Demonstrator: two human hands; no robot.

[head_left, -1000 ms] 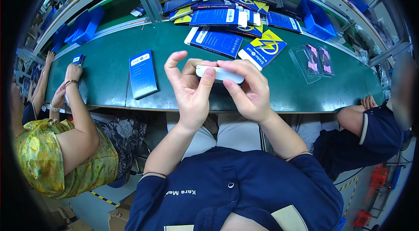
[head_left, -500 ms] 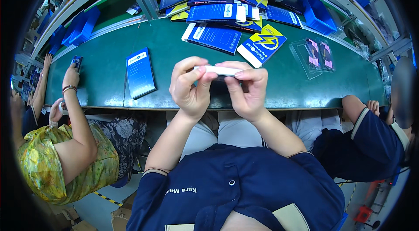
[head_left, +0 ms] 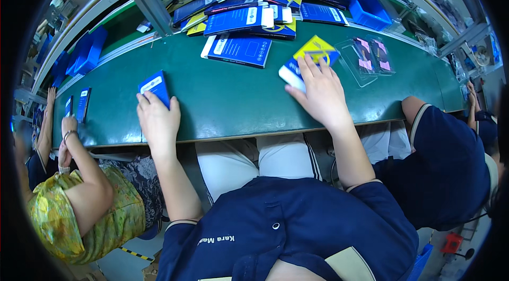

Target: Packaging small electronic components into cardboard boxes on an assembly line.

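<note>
My left hand [head_left: 158, 120] covers the near end of a flat blue box [head_left: 154, 84] on the left part of the table. Its fingers bend over the top, and the thumb rests along the right edge. Farther right, my right hand [head_left: 323, 91] lies with spread fingers on a yellow and blue flat box [head_left: 316, 46]. This box has a white end, slightly blurred, and its near side is partly hidden by the hand. Just right of it are clear plastic trays [head_left: 379, 59] holding dark pieces with pink tabs.
A heap of blue, yellow and dark flat boxes [head_left: 236, 50] fills the far middle of the green table [head_left: 222, 100]. Blue bins stand at the far right [head_left: 366, 7] and far left [head_left: 87, 53]. Co-workers sit on both sides; near the left one [head_left: 79, 175] lie two slim boxes.
My hands have moved apart and down onto the two boxes. The small white flat thing that both held is no longer visible. The whole view has shifted slightly.
</note>
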